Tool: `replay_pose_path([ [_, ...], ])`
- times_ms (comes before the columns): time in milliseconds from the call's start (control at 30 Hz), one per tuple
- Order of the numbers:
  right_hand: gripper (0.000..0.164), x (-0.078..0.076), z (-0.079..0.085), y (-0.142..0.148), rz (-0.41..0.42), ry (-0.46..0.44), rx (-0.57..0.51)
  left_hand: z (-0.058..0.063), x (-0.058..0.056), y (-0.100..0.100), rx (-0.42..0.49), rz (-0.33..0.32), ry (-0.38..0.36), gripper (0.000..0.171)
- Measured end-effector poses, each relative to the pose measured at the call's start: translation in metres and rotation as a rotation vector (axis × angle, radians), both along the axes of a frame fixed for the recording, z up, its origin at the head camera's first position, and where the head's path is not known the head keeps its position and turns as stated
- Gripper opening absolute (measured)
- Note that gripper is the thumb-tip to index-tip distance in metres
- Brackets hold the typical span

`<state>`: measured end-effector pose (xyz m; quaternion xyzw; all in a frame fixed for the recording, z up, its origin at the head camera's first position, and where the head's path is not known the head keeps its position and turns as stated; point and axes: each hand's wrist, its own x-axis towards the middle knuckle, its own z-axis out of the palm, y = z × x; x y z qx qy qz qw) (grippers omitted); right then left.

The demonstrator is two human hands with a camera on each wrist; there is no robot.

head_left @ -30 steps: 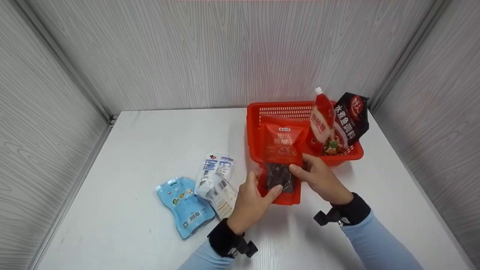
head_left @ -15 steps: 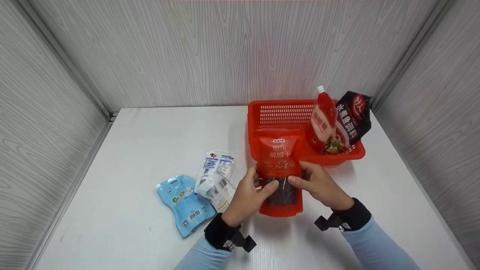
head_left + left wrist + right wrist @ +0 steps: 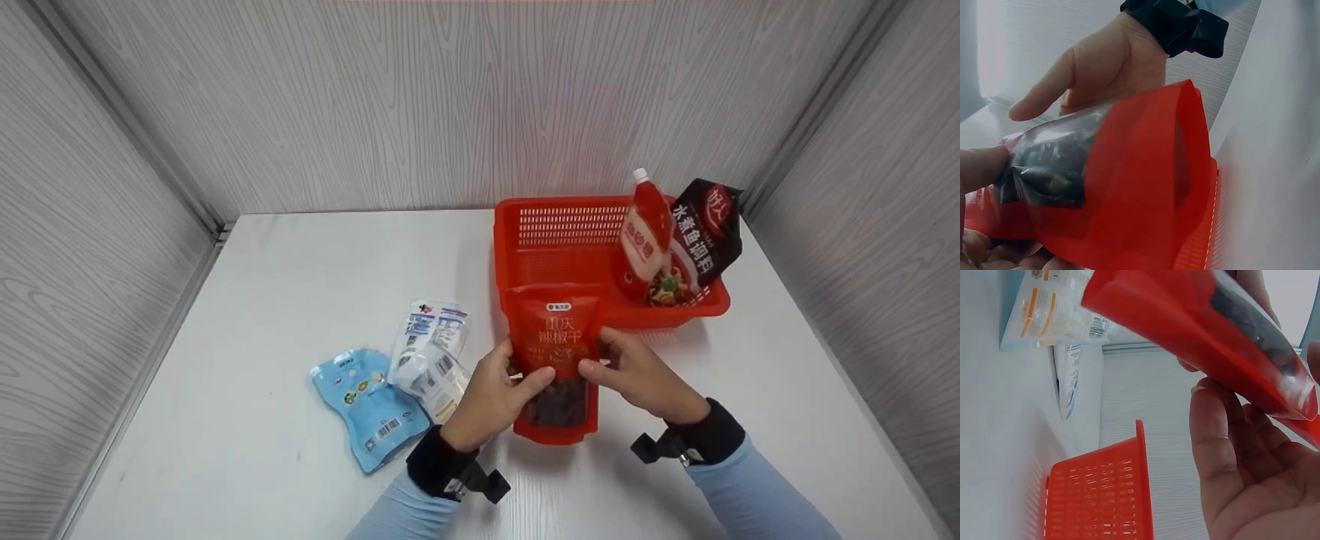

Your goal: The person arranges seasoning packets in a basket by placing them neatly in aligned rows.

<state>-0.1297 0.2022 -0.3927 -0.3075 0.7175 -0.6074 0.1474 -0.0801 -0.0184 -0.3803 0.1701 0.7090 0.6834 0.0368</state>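
A red pouch of dried chilies, with a see-through window over dark contents, is held in front of the basket in the head view. My left hand grips its left side, thumb on the front. At the right side is my right hand, fingers curled behind the pouch; its thumb seems slightly off the surface in the left wrist view. That view shows the chili pouch side-on, the left thumb pressing the window. Dark contents also show through the chili pouch in the right wrist view.
A red plastic basket stands at the back right of the white table. Inside lean a spouted red pouch and a black seasoning packet. Left of my hands lie a blue pouch and white packets.
Both hands have drawn the chili pouch toward the body, away from the basket. The left thumb has shifted a little higher on it. The other packets look unmoved.
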Motion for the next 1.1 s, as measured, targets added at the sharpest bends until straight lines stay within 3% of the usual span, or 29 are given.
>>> replay_pose_path([
  [133,0.039,-0.002,0.008,0.002,-0.024,0.007,-0.028,-0.017,-0.006,0.002,0.006,-0.039,0.037,0.046],
  [267,0.041,-0.003,0.011,0.002,-0.049,0.003,-0.027,-0.031,-0.011,0.004,-0.019,-0.036,0.067,0.047],
  [367,0.042,-0.004,0.013,0.001,-0.049,-0.008,-0.037,-0.030,-0.010,0.006,-0.032,-0.034,0.078,0.047],
  [600,0.039,-0.005,0.011,-0.001,-0.055,0.005,-0.068,-0.005,0.002,0.006,-0.048,-0.039,0.041,0.046],
  [667,0.038,-0.005,0.011,-0.001,-0.060,0.015,-0.070,-0.003,0.003,0.006,-0.055,-0.040,0.033,0.045],
  [933,0.036,-0.007,0.006,0.000,-0.091,0.054,-0.013,-0.030,-0.006,0.008,-0.091,-0.026,-0.002,0.044],
  [1100,0.034,-0.005,0.008,0.002,-0.093,0.052,0.023,-0.034,-0.007,0.009,-0.084,-0.039,0.007,0.045],
])
